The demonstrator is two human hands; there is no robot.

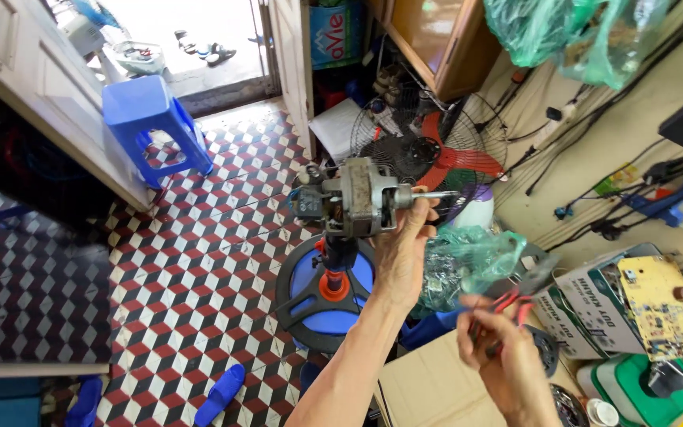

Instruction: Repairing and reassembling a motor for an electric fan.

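A grey fan motor [353, 198] with its bare shaft pointing right sits on top of a stand with a round black and blue base [322, 296]. My left hand [401, 249] grips the motor from below and from the right side. Lower right, my right hand [507, 364] holds red-handled pliers [515, 296], jaws pointing up and to the right, apart from the motor. A clear greenish plastic bag [468, 261] lies between the two hands.
A fan grille with red blades [436, 150] leans behind the motor. A blue plastic stool [148, 119] stands by the doorway, blue slippers [219, 393] on the patterned tile floor. At right are a cardboard box [586, 308], a yellow circuit board [658, 304] and hanging cables [610, 205].
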